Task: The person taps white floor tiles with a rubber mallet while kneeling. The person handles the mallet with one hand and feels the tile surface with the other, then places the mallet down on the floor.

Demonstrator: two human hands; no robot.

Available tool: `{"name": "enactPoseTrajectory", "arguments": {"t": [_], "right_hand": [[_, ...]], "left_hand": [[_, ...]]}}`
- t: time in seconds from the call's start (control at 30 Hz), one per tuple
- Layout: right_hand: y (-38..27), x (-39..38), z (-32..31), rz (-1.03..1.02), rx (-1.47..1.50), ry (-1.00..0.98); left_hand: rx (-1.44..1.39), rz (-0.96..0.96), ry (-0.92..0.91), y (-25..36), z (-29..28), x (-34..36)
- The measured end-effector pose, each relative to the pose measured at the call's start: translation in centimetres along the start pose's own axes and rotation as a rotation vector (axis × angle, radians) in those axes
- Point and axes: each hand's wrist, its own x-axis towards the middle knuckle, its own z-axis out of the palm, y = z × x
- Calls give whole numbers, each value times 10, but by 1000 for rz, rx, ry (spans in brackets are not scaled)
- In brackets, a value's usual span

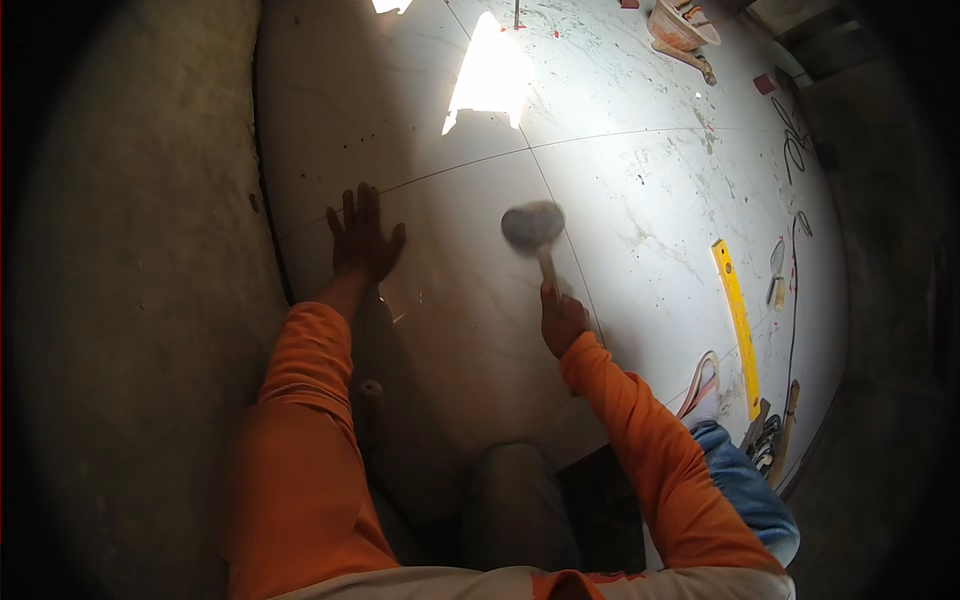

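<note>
My right hand [566, 322] is closed round the handle of a rubber mallet [533, 226]. The mallet's dark round head hangs over a large white floor tile [460, 260], close to a joint line; it is slightly blurred, and whether it touches the tile I cannot tell. Flat on the same white surface, near the wall at the left, my left hand [365, 238] lies with its fingers spread and nothing in it. Both forearms wear orange sleeves.
A bare grey wall [150, 200] runs along the left. To the right lie a yellow spirit level [738, 325], a trowel [777, 270], a dark cable [793, 140] and several tools beside my knee. A bucket [683, 25] stands at the far right. Bright light falls on the far tiles.
</note>
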Motion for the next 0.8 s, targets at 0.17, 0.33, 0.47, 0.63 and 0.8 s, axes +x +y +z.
{"name": "enactPoseTrajectory", "arguments": {"t": [0.17,0.33,0.47,0.63,0.8], "right_hand": [[16,-9,-1,-428,106,157],[-3,-1,-16,513,157,39],[-28,-9,-42,-117,247,-111],[-18,45,-33,464,94,-365],[-3,30,-29,-131,-128,-303]], "left_hand": [[1,-18,-63,-1,2,2],[-8,8,-33,-1,3,3],[-21,-17,-59,-1,4,4],[-45,-3,-4,-3,7,8],[9,-8,-24,-2,5,8]]}}
